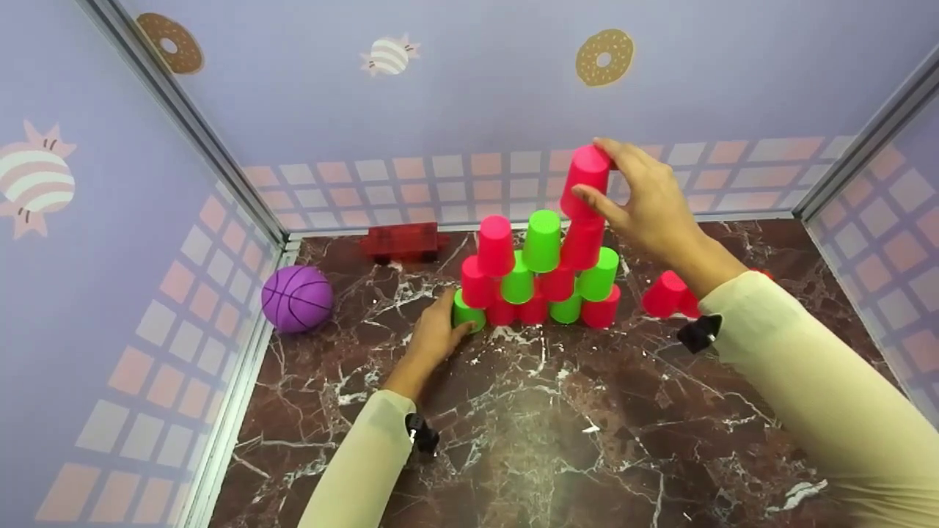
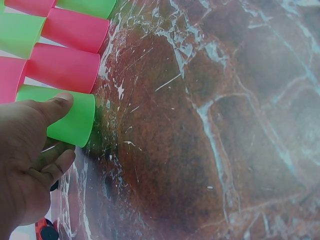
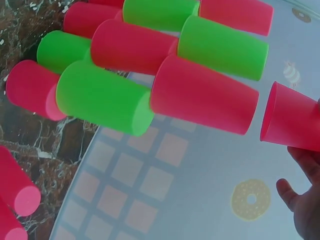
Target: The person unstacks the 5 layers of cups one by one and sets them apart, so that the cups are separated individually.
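Upside-down pink and green plastic cups form a stepped pyramid; a green cup (image 1: 542, 240) stands mid-way along its third tier. My right hand (image 1: 649, 202) holds a pink cup (image 1: 585, 182), mouth down, between thumb and fingers. It is over the third tier's right-hand pink cup (image 1: 583, 244), and a narrow gap separates the two in the right wrist view. Low on the left, my left hand (image 1: 429, 334) grips the bottom row's end green cup (image 2: 75, 117), thumb on its near side and fingers behind.
A purple basketball (image 1: 297, 298) sits by the left wall. Behind the left hand lies a translucent red block-shaped toy (image 1: 403, 242) near the back wall. More pink cups (image 1: 666, 293) stand right of the pyramid, partly hidden by the right wrist. The tabletop (image 1: 543, 440) is dark marble.
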`<state>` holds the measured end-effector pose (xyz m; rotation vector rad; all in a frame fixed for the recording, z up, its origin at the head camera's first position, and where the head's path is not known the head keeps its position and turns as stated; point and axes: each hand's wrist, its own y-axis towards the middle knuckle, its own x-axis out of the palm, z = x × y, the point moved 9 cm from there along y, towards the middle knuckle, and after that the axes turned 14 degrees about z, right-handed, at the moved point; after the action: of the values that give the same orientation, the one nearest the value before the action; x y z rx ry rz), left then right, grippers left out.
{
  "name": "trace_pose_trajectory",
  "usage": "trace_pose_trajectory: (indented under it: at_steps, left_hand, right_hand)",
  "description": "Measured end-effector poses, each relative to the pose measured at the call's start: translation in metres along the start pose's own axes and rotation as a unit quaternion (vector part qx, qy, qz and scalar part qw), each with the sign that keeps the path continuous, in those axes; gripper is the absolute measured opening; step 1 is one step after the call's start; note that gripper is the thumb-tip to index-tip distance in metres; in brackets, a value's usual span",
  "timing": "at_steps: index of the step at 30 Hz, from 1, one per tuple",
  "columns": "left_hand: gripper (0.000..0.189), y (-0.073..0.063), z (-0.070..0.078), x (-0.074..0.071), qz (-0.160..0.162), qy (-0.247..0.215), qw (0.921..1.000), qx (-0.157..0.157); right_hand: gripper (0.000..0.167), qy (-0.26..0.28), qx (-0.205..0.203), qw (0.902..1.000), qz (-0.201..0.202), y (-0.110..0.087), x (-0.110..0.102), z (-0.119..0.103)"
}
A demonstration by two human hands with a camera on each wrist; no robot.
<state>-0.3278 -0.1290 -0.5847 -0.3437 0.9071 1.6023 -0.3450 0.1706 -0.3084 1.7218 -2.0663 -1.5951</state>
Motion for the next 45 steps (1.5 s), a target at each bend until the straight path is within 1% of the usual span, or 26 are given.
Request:
trace_pose_trajectory:
  at_steps: [2,5,7,9,13,15,17,19,20,22,23,24,25,26,27,29,31,32,35,36,37,38,39,41,44,45]
  left_hand:
    - [0.055,0.000,-0.005,0.003,0.007,-0.001,1.0000,0.004]
    - [0.056,0.001,-0.023,0.014,0.021,0.008,0.9996,0.014]
    - [0.057,0.002,-0.025,0.015,0.019,0.013,0.9997,0.010]
    - [0.057,0.001,-0.022,0.012,0.016,0.013,0.9997,0.010]
    - [0.056,-0.001,0.003,-0.003,-0.007,0.004,0.9999,-0.014]
    - [0.057,-0.001,0.006,-0.005,-0.011,0.005,0.9997,-0.021]
    - [0.056,-0.001,0.002,-0.002,-0.003,0.009,0.9999,-0.014]
    - [0.057,0.000,-0.006,0.003,0.009,0.014,0.9999,0.002]
    - [0.058,0.000,-0.008,0.003,0.011,0.018,0.9997,0.009]
    - [0.059,0.002,-0.018,0.009,0.017,0.023,0.9994,0.021]
    - [0.060,0.002,-0.018,0.010,0.013,0.018,0.9996,0.018]
    - [0.060,0.003,-0.021,0.012,0.012,0.015,0.9996,0.019]
    - [0.061,0.002,-0.018,0.009,0.010,0.014,0.9997,0.019]
    - [0.061,0.002,-0.019,0.010,0.011,0.012,0.9997,0.020]
    - [0.061,0.003,-0.023,0.013,0.009,0.007,0.9998,0.018]
    - [0.061,0.003,-0.026,0.016,0.013,0.011,0.9997,0.020]
    - [0.062,0.002,-0.026,0.015,0.017,0.019,0.9994,0.022]
    - [0.061,0.003,-0.030,0.019,0.020,0.020,0.9994,0.021]
    - [0.060,0.001,-0.015,0.008,0.013,0.014,0.9998,0.011]
    - [0.061,0.000,-0.010,0.005,0.001,0.011,0.9999,-0.002]
    - [0.060,0.000,-0.005,0.002,-0.002,0.008,0.9999,-0.006]
    - [0.060,0.000,-0.005,0.002,0.000,0.012,0.9999,-0.003]
    - [0.060,0.000,-0.004,0.001,-0.005,0.011,0.9999,-0.006]
    - [0.060,0.001,-0.015,0.009,-0.003,0.018,0.9998,-0.008]
    - [0.063,0.004,-0.038,0.025,0.006,0.027,0.9996,0.003]
    - [0.066,0.006,-0.046,0.030,0.003,0.025,0.9997,0.001]
  right_hand:
    - [0.066,0.001,0.014,0.9999,0.004,-0.002,-0.005,0.007]
    - [0.066,0.000,0.029,0.9995,0.012,-0.005,-0.014,0.017]
    - [0.066,-0.002,0.037,0.9991,0.019,-0.007,-0.021,0.024]
    - [0.066,-0.007,0.039,0.9988,0.027,-0.009,-0.027,0.031]
    - [0.065,-0.020,0.037,0.9981,0.045,-0.013,-0.040,0.045]
    - [0.064,-0.025,0.035,0.9977,0.053,-0.016,-0.047,0.052]
    - [0.064,-0.030,0.036,0.9971,0.059,-0.021,-0.053,0.059]
    - [0.064,-0.035,0.042,0.9964,0.064,-0.026,-0.059,0.068]
    - [0.064,-0.038,0.044,0.9960,0.068,-0.029,-0.062,0.073]
    - [0.064,-0.045,0.049,0.9950,0.075,-0.035,-0.067,0.083]
    - [0.064,-0.049,0.051,0.9945,0.078,-0.038,-0.070,0.088]
    - [0.064,-0.051,0.052,0.9940,0.082,-0.041,-0.072,0.094]
    - [0.063,-0.055,0.053,0.9934,0.085,-0.045,-0.075,0.099]
    - [0.063,-0.058,0.056,0.9928,0.088,-0.048,-0.077,0.104]
    - [0.063,-0.064,0.060,0.9922,0.089,-0.052,-0.079,0.110]
    - [0.064,-0.074,0.073,0.9906,0.089,-0.059,-0.084,0.123]
    - [0.067,-0.087,0.102,0.9877,0.080,-0.067,-0.087,0.137]
    - [0.068,-0.096,0.117,0.9856,0.075,-0.071,-0.089,0.145]
    - [0.071,-0.118,0.157,0.9789,0.056,-0.085,-0.093,0.168]
    - [0.072,-0.125,0.168,0.9765,0.050,-0.090,-0.094,0.175]
    - [0.071,-0.131,0.172,0.9752,0.048,-0.094,-0.095,0.182]
    - [0.071,-0.135,0.175,0.9743,0.046,-0.099,-0.096,0.187]
    - [0.070,-0.135,0.175,0.9741,0.048,-0.104,-0.098,0.192]
    - [0.068,-0.138,0.172,0.9738,0.056,-0.113,-0.100,0.201]
    - [0.065,-0.139,0.169,0.9733,0.071,-0.126,-0.104,0.211]
    - [0.064,-0.139,0.169,0.9727,0.075,-0.130,-0.105,0.214]
